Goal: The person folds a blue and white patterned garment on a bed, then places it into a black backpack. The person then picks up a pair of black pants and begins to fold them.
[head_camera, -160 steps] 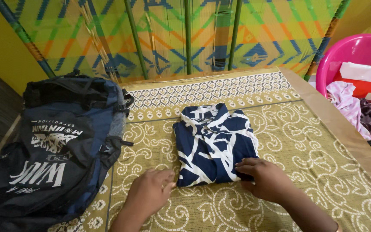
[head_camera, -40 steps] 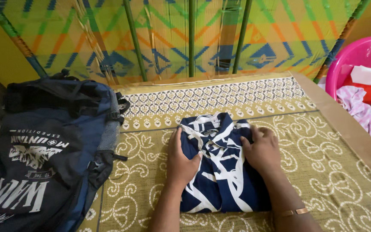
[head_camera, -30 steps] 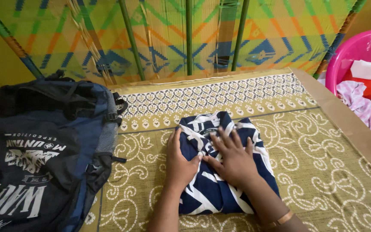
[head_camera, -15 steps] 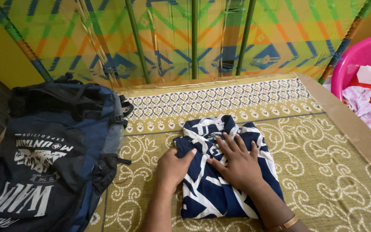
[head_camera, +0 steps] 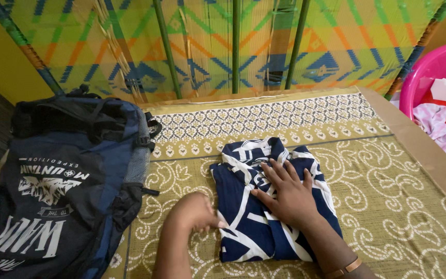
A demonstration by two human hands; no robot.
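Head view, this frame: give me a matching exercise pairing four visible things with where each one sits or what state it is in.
Things:
1. navy and white patterned folded shirt
2. dark blue and black backpack
3. round pink plastic tub
4. right hand

Places or states:
A. far right, holding loose clothes
B. lying flat on the left of the olive patterned mat
C. pressed flat, fingers spread, on top of the shirt
D. middle of the mat, with the left hand at its left edge

Pairs: 1-D, 2-B, 3-A, 4-C

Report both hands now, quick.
Left hand: fingers curled, touching the folded shirt at its left edge.
Right hand: open, flat on the shirt.
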